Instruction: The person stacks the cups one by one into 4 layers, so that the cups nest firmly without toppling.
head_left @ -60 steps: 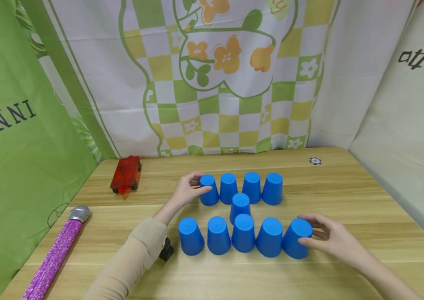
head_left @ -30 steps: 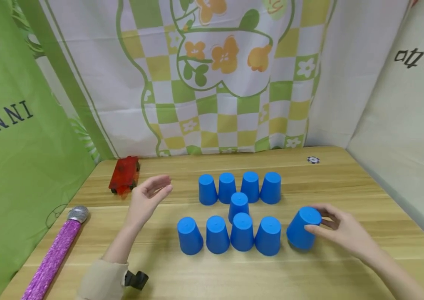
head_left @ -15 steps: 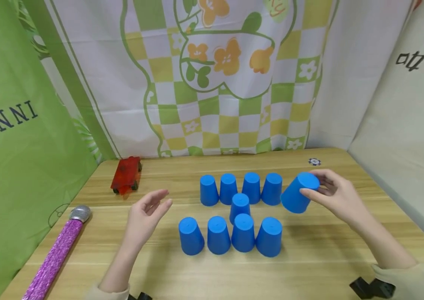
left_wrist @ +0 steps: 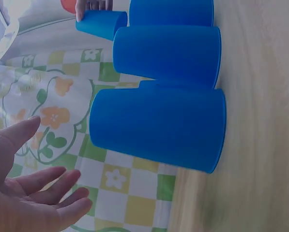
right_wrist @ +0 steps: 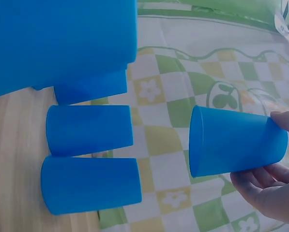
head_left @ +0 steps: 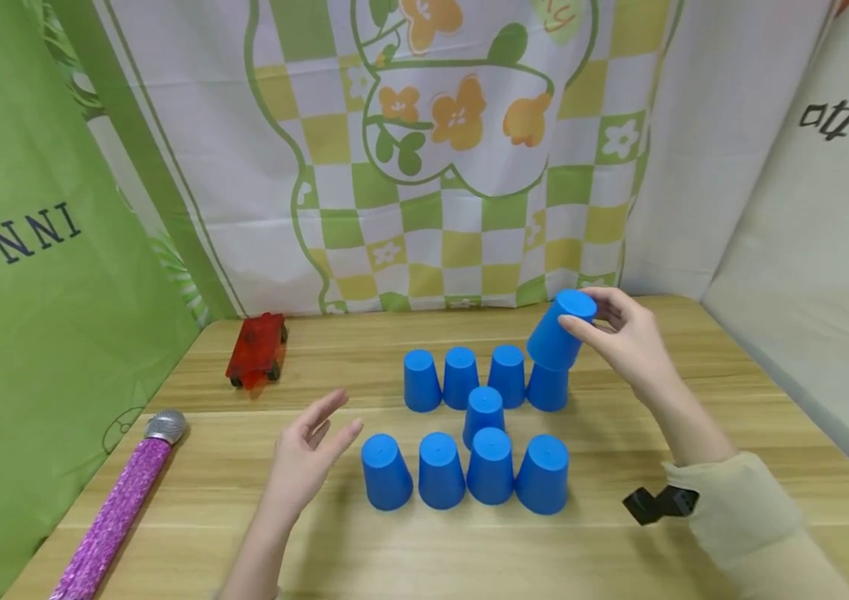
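Observation:
My right hand [head_left: 625, 340] pinches a blue plastic cup [head_left: 562, 330] near its closed end, mouth tilted down. In the head view it overlaps the rightmost back-row cup [head_left: 548, 389]; the right wrist view shows a gap between the held cup [right_wrist: 234, 142] and the row. Three more upside-down cups stand in that back row, among them the leftmost cup [head_left: 422, 382]. A single cup [head_left: 484, 414] stands between the rows, behind a front row of several cups, including the front right cup [head_left: 542, 475]. My left hand [head_left: 307, 458] hovers left of the cups, fingers apart, holding nothing.
A red toy car [head_left: 257, 350] sits at the back left of the wooden table [head_left: 469, 554]. Along the left edge lies a microphone [head_left: 112, 512] with a glittery purple handle. Patterned curtains [head_left: 454, 242] hang behind the table.
My right hand has lifted the rightmost front-row cup and carried it back and left to the back row's right end. My left hand has let go of the back-left cup and drawn back toward me.

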Available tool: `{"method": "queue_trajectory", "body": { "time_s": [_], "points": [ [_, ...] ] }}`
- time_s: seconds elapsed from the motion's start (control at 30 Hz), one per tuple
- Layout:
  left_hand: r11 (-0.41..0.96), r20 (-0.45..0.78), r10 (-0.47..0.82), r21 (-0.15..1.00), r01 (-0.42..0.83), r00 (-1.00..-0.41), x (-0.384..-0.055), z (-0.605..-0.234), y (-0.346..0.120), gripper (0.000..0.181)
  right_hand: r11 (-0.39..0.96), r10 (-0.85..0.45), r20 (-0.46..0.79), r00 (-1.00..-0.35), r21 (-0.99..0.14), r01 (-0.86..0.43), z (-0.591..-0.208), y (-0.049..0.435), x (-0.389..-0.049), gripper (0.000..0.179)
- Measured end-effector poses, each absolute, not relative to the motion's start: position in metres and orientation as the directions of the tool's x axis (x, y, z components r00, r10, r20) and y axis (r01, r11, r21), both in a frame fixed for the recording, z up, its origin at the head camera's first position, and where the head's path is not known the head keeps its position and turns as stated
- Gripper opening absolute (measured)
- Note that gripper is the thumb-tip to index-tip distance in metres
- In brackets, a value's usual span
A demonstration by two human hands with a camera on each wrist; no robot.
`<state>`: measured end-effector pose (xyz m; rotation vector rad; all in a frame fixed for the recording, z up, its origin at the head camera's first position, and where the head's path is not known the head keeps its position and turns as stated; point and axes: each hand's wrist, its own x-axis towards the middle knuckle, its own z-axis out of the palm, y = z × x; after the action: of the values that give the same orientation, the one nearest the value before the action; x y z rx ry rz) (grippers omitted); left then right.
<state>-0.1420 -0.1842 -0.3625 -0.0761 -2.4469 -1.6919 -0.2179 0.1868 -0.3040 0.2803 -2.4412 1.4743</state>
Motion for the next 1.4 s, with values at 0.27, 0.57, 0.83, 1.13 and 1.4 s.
{"method": "queue_trajectory", "body": {
  "time_s": [0.27,0.57,0.83,1.13,1.4],
  "points": [
    [0.366,0.069,0.059,0.927,0.086,-0.996,-0.141,-0.376,-0.175,0.065,0.458,-0.034,0.311,-0.950,-0.840,-0.291,-0.310,0.177,-0.242,0.061],
    [0.390,0.020,0.103,0.919,0.059,-0.994,-0.138,-0.379,-0.168,0.067,0.476,-0.034,0.274,-0.961,-0.841,-0.256,-0.322,0.174,-0.257,0.064],
    [0.414,-0.009,0.107,0.910,0.036,-0.994,-0.140,-0.385,-0.166,0.065,0.471,-0.036,0.284,-0.958,-0.841,-0.267,-0.329,0.171,-0.261,0.063],
    [0.424,-0.023,0.103,0.905,0.023,-0.994,-0.144,-0.390,-0.168,0.059,0.472,-0.045,0.289,-0.956,-0.838,-0.275,-0.331,0.168,-0.262,0.062],
    [0.420,-0.035,0.072,0.907,-0.001,-0.997,-0.143,-0.392,-0.169,0.057,0.478,-0.054,0.299,-0.953,-0.830,-0.287,-0.335,0.163,-0.265,0.060]
  ]
}}
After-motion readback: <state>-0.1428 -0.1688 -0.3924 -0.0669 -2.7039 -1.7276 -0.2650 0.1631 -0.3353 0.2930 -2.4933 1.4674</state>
